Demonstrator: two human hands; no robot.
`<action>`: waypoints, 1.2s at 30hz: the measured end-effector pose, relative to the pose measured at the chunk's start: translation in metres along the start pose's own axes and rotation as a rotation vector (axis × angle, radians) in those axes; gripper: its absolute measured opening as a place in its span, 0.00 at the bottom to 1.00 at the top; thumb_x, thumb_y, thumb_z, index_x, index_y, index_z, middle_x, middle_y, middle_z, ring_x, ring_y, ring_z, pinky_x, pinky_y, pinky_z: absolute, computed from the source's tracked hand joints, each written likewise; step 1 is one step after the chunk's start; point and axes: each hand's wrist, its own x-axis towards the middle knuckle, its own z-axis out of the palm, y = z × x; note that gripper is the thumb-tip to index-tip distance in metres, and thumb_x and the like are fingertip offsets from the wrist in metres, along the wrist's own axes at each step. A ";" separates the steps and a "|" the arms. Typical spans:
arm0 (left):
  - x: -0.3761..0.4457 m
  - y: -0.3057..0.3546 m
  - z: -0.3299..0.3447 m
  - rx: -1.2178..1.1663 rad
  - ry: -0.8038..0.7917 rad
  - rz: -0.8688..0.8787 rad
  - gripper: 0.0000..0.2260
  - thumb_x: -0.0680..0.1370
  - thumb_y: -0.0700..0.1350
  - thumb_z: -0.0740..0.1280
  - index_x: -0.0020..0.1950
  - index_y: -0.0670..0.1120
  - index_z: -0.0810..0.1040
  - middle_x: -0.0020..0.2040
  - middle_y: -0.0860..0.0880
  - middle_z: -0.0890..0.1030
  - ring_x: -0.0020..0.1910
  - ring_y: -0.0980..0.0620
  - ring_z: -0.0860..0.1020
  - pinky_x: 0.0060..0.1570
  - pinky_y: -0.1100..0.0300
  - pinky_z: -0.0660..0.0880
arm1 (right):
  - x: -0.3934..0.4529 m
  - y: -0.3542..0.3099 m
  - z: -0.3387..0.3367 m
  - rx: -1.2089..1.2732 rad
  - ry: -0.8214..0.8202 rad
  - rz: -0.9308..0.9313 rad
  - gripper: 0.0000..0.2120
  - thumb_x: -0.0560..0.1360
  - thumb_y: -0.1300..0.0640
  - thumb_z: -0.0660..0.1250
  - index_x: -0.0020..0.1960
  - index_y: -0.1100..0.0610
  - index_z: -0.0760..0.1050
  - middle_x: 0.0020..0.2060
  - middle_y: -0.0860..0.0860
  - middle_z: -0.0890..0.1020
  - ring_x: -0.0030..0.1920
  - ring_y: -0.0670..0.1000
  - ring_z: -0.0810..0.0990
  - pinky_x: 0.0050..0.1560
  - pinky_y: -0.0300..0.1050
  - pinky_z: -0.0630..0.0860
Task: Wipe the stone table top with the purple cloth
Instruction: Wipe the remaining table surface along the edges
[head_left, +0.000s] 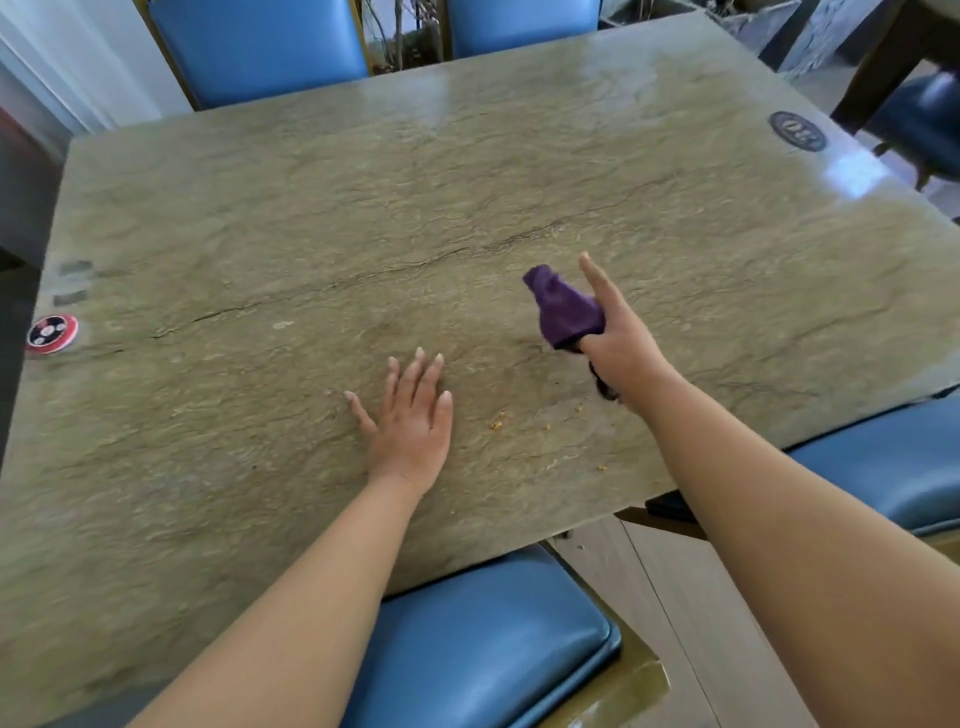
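Note:
The greenish-tan stone table top (363, 218) fills most of the view. My right hand (623, 343) is raised over its right-centre and grips a bunched purple cloth (563, 309), with the index finger pointing forward. The cloth sticks out to the left of the hand and looks lifted off the stone. My left hand (413, 415) lies flat on the table near the front, fingers spread, holding nothing. Small yellow crumbs (497, 425) lie on the stone between the two hands.
A red round disc (52, 332) sits at the left edge and a dark oval badge (797, 131) at the far right corner. Blue padded chairs stand at the near side (483, 639), the right (893, 467) and the far side (260, 47).

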 end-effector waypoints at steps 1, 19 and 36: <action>0.001 0.002 0.003 0.066 -0.003 -0.019 0.23 0.81 0.57 0.42 0.78 0.61 0.48 0.78 0.63 0.44 0.76 0.60 0.37 0.69 0.38 0.28 | 0.008 0.008 -0.009 -0.302 0.018 0.005 0.40 0.70 0.67 0.59 0.74 0.37 0.56 0.66 0.49 0.73 0.62 0.54 0.74 0.64 0.51 0.69; 0.002 -0.002 0.010 -0.014 0.145 0.021 0.28 0.78 0.57 0.41 0.79 0.56 0.52 0.79 0.60 0.51 0.77 0.61 0.44 0.73 0.41 0.34 | 0.047 0.017 0.071 -0.654 -0.580 -0.345 0.31 0.70 0.65 0.61 0.68 0.41 0.70 0.73 0.37 0.64 0.76 0.40 0.50 0.73 0.47 0.41; -0.010 -0.059 -0.019 -0.342 -0.025 -0.277 0.25 0.82 0.59 0.39 0.79 0.54 0.47 0.79 0.57 0.44 0.77 0.57 0.39 0.73 0.46 0.31 | 0.011 -0.012 0.147 -0.651 -0.761 -0.459 0.30 0.72 0.67 0.60 0.72 0.48 0.67 0.75 0.44 0.61 0.77 0.44 0.50 0.74 0.49 0.44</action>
